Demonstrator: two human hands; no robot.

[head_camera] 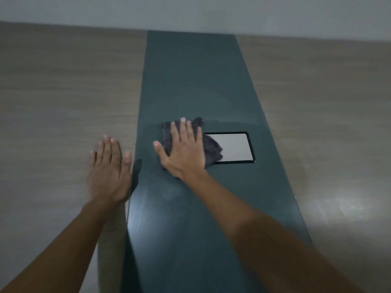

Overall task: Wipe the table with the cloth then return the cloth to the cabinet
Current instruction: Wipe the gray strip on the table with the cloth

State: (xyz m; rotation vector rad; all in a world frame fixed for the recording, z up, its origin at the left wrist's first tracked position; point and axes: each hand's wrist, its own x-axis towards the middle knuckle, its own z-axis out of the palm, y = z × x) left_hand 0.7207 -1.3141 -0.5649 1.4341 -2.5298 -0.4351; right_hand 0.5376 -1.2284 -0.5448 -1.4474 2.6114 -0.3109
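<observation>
A dark grey cloth (211, 146) lies folded on the dark green strip (196, 81) that runs down the middle of the table. My right hand (183, 148) presses flat on top of the cloth, fingers spread and pointing away from me. The cloth's right part overlaps the left end of a pale rectangular panel (232, 148) set flush in the strip. My left hand (109, 168) rests flat on the wood-grain table top (63, 98), just left of the strip's edge, with nothing under it. No cabinet is in view.
The wood-grain surface extends to both sides of the green strip, with a bright glare patch at the right (338, 206). A pale wall (190, 11) bounds the table's far edge.
</observation>
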